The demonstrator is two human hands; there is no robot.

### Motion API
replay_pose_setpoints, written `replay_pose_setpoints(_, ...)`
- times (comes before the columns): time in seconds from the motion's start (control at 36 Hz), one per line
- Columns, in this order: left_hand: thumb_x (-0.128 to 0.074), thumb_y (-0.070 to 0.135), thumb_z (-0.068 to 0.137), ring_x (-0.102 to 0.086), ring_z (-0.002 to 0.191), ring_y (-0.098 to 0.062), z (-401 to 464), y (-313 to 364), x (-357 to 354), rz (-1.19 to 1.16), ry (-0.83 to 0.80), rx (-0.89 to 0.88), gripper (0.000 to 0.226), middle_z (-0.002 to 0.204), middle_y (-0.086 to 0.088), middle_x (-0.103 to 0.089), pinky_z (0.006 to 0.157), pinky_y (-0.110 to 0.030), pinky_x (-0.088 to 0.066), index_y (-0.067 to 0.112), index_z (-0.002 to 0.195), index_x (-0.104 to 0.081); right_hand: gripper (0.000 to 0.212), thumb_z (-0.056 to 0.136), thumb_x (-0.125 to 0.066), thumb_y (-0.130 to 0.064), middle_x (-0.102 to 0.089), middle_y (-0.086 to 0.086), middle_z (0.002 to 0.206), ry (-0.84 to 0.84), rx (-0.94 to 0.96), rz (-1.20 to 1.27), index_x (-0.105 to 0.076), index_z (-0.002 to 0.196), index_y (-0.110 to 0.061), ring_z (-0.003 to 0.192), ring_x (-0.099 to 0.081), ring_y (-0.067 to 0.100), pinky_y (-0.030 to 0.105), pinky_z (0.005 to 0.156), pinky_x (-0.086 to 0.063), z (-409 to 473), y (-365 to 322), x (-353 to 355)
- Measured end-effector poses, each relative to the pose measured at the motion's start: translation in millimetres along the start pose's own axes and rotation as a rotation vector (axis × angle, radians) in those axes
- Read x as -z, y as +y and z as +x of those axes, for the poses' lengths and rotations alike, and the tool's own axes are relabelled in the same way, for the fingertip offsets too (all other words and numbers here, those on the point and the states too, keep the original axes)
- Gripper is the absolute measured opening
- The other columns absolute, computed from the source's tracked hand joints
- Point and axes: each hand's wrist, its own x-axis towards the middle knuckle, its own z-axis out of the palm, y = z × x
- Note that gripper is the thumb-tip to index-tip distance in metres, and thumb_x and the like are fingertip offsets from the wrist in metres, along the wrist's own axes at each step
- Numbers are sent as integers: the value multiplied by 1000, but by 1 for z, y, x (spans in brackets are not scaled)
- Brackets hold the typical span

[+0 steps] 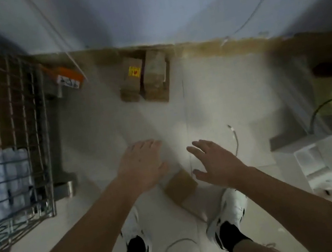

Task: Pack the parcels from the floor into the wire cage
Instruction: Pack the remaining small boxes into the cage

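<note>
Cardboard box sat on the floor right by the person's feet, so this looked like the reach-down-and-grab step; both hands were over it but not touching yet as far as I could tell; left hand was flat with fingers straight, right hand spread wide, both holding nothing; two more boxes waited by the wall; wire cage stood off to the left, already partly loaded; next move probably needed a grip on both sides, then a swing left.
</note>
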Motion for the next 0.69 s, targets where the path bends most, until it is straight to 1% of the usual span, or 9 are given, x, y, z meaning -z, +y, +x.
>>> replay_pose_setpoints(0.11, -39, 62, 96, -37, 146, -21, 32, -12, -92, 3, -19, 2, 71, 160, 1, -40, 120, -36, -23, 25, 157, -34, 80, 94, -60, -48, -27, 16, 164, -78, 64, -54, -28, 159, -14, 153, -22, 36, 45, 124, -13, 52, 21, -104)
replay_pose_setpoints(0.19, -28, 66, 90, -43, 141, -21, 48, -22, -150, -11, -50, 20, 77, 156, 0, -46, 117, -38, -29, 24, 154, -39, 101, 86, -64, -60, -14, 12, 168, -152, 59, -177, -12, 162, -19, 156, -8, 33, 51, 124, -2, 79, 28, -170)
replay_pose_setpoints(0.28, -39, 61, 98, -40, 142, -21, 54, -31, -199, -40, -106, 42, 68, 157, 1, -42, 116, -39, -29, 25, 156, -35, 119, 78, -72, -62, 2, 16, 169, -197, 103, -299, 2, 162, -19, 155, 3, 38, 59, 123, 1, 91, 30, -224)
replay_pose_setpoints(0.36, -34, 62, 99, -39, 143, -22, 51, -35, -229, -73, -130, 74, 69, 158, 1, -41, 116, -39, -28, 24, 157, -33, 92, 96, -56, -40, 7, 19, 168, -187, 121, -356, 5, 162, -20, 154, 7, 43, 65, 121, -2, 100, 24, -256)
replay_pose_setpoints(0.42, -16, 69, 90, -40, 142, -22, 44, -38, -236, -78, -143, 81, 83, 156, 1, -43, 115, -38, -29, 23, 156, -34, 71, 103, -39, -29, 3, 18, 168, -189, 96, -345, -1, 162, -20, 153, 6, 44, 66, 120, 0, 106, 17, -264)
replay_pose_setpoints(0.47, -11, 70, 86, -40, 141, -22, 37, -44, -241, -107, -149, 92, 88, 156, 0, -43, 114, -38, -29, 22, 156, -35, 65, 101, -43, -27, -11, 20, 167, -221, 90, -340, -16, 160, -17, 154, -1, 44, 66, 120, -1, 110, 11, -264)
replay_pose_setpoints(0.56, -37, 62, 98, -41, 140, -22, 29, -56, -236, -134, -126, 126, 71, 155, 0, -44, 113, -38, -30, 21, 156, -35, 65, 90, -60, -28, -41, 22, 153, -193, 86, -332, -41, 149, -11, 150, -23, 43, 65, 121, -12, 108, 10, -250)
replay_pose_setpoints(0.64, -40, 57, 101, -40, 140, -22, 22, -67, -208, -142, -98, 169, 67, 156, 1, -42, 114, -37, -30, 20, 156, -33, 89, 58, -82, -40, -56, 20, 135, -89, 14, -238, -54, 134, -3, 136, -46, 41, 63, 118, -26, 106, 13, -218)
replay_pose_setpoints(0.69, -31, 60, 97, -41, 140, -22, 17, -73, -180, -138, -71, 198, 72, 156, 0, -43, 113, -38, -31, 20, 156, -33, 100, 43, -83, -48, -61, 15, 121, -8, -45, -154, -55, 129, -4, 119, -58, 37, 60, 116, -31, 104, 15, -187)
